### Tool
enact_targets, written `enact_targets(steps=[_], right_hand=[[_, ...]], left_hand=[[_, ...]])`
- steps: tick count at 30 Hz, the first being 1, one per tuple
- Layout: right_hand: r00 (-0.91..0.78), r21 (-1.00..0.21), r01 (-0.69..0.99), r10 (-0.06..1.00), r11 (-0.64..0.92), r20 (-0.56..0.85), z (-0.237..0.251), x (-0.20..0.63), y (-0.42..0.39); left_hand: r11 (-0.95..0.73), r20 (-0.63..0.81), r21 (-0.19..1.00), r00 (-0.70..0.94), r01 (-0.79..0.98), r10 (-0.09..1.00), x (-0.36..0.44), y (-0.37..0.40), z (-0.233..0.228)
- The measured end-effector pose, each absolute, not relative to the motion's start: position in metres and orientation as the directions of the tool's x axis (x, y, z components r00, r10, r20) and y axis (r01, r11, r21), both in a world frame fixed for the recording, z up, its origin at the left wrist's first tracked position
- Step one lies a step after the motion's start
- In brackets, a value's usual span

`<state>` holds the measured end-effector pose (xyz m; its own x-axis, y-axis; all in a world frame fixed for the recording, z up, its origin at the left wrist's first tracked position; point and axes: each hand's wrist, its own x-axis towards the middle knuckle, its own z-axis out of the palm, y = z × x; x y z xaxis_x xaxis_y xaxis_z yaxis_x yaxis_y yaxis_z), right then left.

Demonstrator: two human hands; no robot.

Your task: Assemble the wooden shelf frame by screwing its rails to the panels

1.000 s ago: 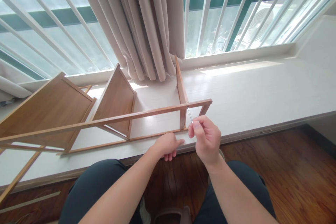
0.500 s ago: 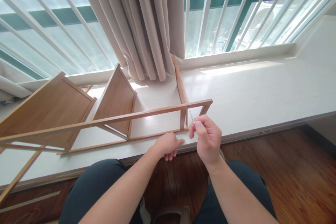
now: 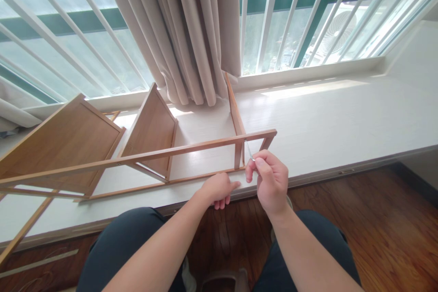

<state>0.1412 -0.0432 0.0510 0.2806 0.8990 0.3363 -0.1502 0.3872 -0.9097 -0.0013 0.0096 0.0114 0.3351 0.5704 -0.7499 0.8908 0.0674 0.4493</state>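
Note:
A wooden shelf rack (image 3: pixel 191 147) lies on its side along the white window ledge, its slim rails running left to right. My right hand (image 3: pixel 272 180) pinches a thin, bent metal hex key (image 3: pixel 248 148) between thumb and fingertips. The key's far tip meets the upper rail near the rack's right end, by a crosspiece; the fastener there is too small to make out. My left hand (image 3: pixel 219 188) rests at the ledge's front edge just below the lower rail (image 3: pixel 201 176). One of its fingers points right, the others hang loosely over the edge, and nothing shows in it.
Two shelf panels (image 3: pixel 150 132) stand upright within the rack on the left. A beige curtain (image 3: pixel 191 32) hangs behind it, before the barred window. My knees flank the ledge (image 3: pixel 325 118), and part of a stool (image 3: pixel 224 278) shows on the wooden floor below.
My right hand and the outer end of the hex key have shifted very slightly; the key's tip stays at the rail. My left hand and the rack look unmoved.

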Motion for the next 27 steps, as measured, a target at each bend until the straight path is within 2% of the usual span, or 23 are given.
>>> enact_targets(steps=[12, 27], right_hand=[[0.218, -0.851, -0.445, 0.955, 0.28, 0.2, 0.0508, 0.1401, -0.0426], [0.176, -0.825, -0.527, 0.976, 0.203, 0.128, 0.0597, 0.1383, -0.0449]], left_hand=[[0.078, -0.755, 0.46, 0.343, 0.885, 0.559, -0.0027, 0.0113, 0.0089], [0.084, -0.761, 0.456, 0.34, 0.886, 0.553, -0.0019, 0.0124, 0.0114]])
